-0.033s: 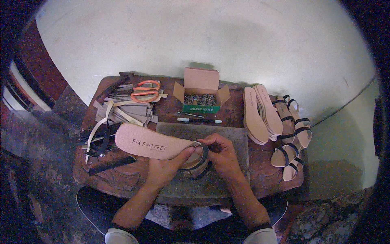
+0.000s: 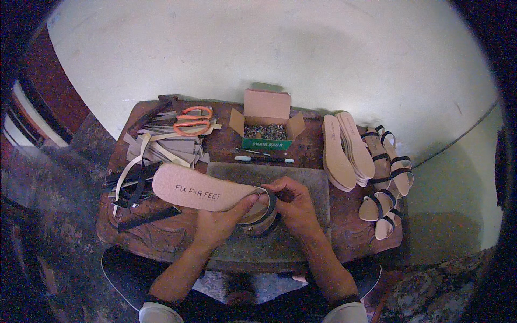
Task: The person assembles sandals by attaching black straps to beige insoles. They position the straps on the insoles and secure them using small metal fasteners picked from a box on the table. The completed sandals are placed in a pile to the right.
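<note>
A tan sandal sole [image 2: 188, 188] with dark print at its heel end is held above the work board, its heel pointing left. My left hand [image 2: 219, 223] is closed round its middle, thumb on top, and the sole bends there. Dark straps [image 2: 264, 218] cross the front part, to the right of my left thumb. With fingers bent and pinched together, my right hand [image 2: 295, 207] grips the dark strap at the sole's right edge. My fingers partly hide the front end and the strap's end.
The wooden table [image 2: 175, 237] bears a grey board [image 2: 301, 177]. Behind it are an open box of nails [image 2: 266, 142] and a pen [image 2: 264, 159]. Orange-handled scissors [image 2: 193, 127] lie on strap strips [image 2: 172, 151] at left. Stacked soles [image 2: 339, 156] and strapped sandals [image 2: 401, 175] are at right.
</note>
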`<state>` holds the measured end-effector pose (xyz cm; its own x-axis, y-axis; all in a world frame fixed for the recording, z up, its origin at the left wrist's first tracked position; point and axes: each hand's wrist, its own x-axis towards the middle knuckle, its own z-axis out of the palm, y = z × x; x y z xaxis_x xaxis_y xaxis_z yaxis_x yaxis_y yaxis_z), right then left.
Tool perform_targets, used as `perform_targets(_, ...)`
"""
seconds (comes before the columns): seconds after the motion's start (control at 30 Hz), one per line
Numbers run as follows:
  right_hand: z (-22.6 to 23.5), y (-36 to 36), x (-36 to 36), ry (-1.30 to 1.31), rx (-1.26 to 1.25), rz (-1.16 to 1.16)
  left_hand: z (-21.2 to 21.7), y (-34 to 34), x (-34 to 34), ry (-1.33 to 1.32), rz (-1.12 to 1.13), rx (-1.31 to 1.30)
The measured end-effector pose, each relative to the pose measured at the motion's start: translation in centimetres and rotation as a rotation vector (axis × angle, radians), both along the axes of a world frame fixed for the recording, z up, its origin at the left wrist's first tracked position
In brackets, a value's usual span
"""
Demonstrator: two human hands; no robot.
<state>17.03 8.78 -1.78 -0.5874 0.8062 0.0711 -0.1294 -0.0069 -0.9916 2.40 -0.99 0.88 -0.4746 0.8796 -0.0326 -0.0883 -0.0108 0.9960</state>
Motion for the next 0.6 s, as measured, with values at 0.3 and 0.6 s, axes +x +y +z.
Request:
perform_targets(0.3,-0.6,0.1,0.0,0.0,0.008,0.001,-1.2,0.1,-0.1,0.04,-0.021,0.12)
perform_targets(0.6,-0.4,-0.1,-0.1,-0.006,-0.002,-0.014,-0.8,0.0,-0.1,0.139,-0.034,0.112)
